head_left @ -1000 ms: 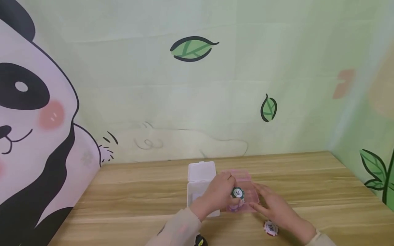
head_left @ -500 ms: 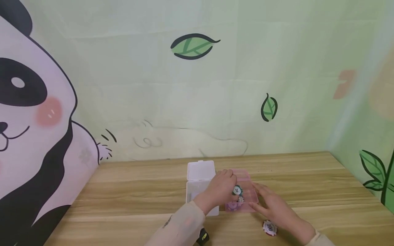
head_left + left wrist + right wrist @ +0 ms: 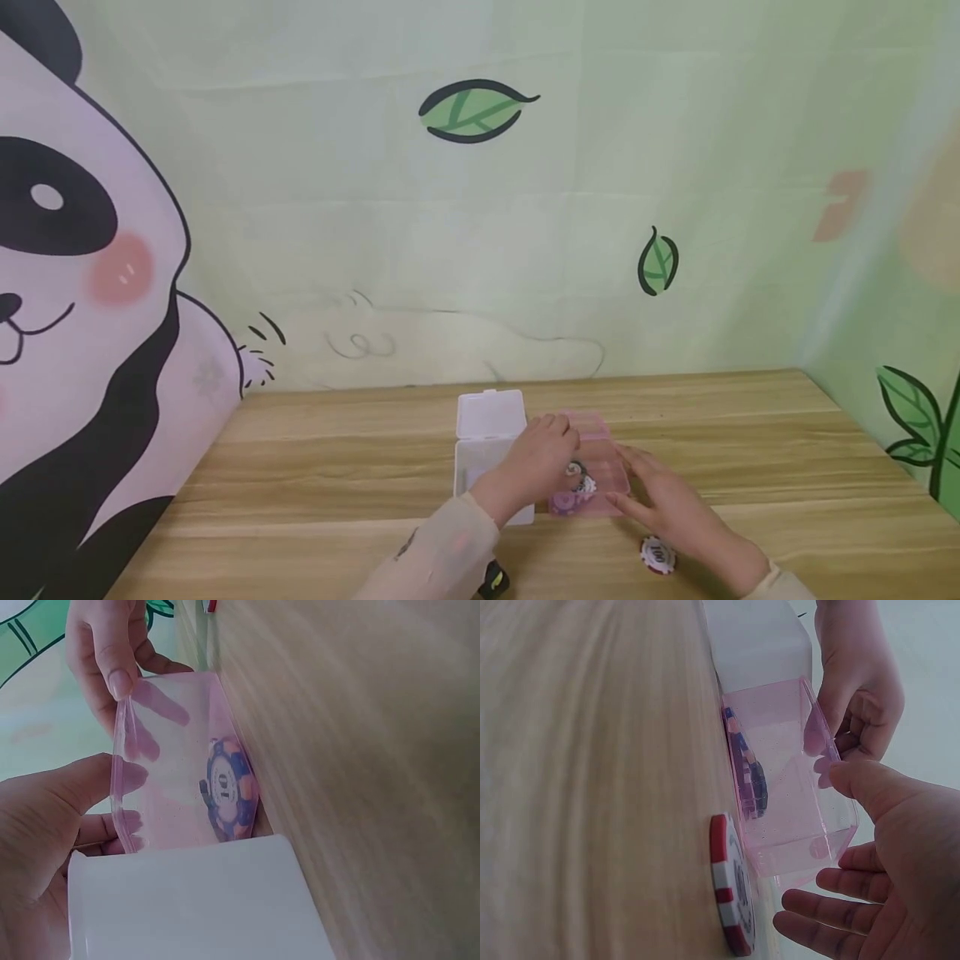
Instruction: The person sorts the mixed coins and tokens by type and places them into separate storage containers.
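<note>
A see-through pink plastic box (image 3: 617, 473) stands open on the table. Poker chips (image 3: 225, 791) lie at its bottom, the uppermost marked 10 in the left wrist view. My left hand (image 3: 536, 460) reaches over the box from the left, thumb and fingertips dipping inside the rim. Nothing shows between those fingers, and the chips lie below them. At the box's right end, my right hand (image 3: 675, 504) holds it, thumb at the near corner of the rim and fingers along the far side. A red-and-white poker chip (image 3: 658, 555) marked 100 rests near the right wrist.
Close on the pink box's left stands a white plastic box (image 3: 491, 415), lid swung back, partly hidden by the left arm. A black item with a yellow mark (image 3: 493, 579) shows beside the left sleeve. A printed cloth backdrop (image 3: 420, 225) rises behind the table.
The green-edged chip marked 20, earlier held up in the left fingers, has gone down into the pink box and been let go. The right hand has stayed at the box.
</note>
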The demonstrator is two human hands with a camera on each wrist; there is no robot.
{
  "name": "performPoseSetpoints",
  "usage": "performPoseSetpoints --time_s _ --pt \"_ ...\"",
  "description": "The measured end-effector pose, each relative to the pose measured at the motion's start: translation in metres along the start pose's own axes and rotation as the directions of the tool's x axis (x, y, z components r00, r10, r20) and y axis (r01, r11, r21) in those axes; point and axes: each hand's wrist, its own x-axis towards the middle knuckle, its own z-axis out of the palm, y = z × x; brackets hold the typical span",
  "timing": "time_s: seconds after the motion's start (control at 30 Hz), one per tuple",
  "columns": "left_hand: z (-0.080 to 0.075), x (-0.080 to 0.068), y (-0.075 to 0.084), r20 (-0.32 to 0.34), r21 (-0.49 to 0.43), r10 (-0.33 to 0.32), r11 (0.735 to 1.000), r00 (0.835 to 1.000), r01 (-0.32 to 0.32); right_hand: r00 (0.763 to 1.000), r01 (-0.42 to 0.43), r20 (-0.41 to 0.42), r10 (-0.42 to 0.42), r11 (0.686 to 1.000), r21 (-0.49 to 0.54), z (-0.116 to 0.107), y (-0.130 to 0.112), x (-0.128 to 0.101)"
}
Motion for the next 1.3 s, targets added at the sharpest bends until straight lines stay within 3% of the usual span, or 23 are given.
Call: performPoseSetpoints --time_s 0.47,0.7,1.0,1.3 --pt "-0.011 -0.012 0.009 -0.102 -0.046 -0.008 0.999 0.995 0.004 1.000 0.001 0.006 -0.001 1.000 0.007 -0.004 0.001 -0.002" --pt "-0.016 -0.021 0.018 -0.152 -0.004 0.012 1.000 0.988 -0.012 1.000 0.008 0.004 -0.008 1.000 0.021 -0.003 0.002 -0.001" --pt "-0.015 -0.036 0.030 -0.276 0.034 0.087 0.996 0.957 -0.081 1.000 -0.006 0.021 0.005 0.999 0.050 -0.003 0.002 0.000" --pt "-0.012 -0.044 0.050 -0.261 0.017 0.125 0.992 0.957 -0.125 1.000 0.013 0.025 -0.015 0.996 0.083 -0.006 0.001 0.000"
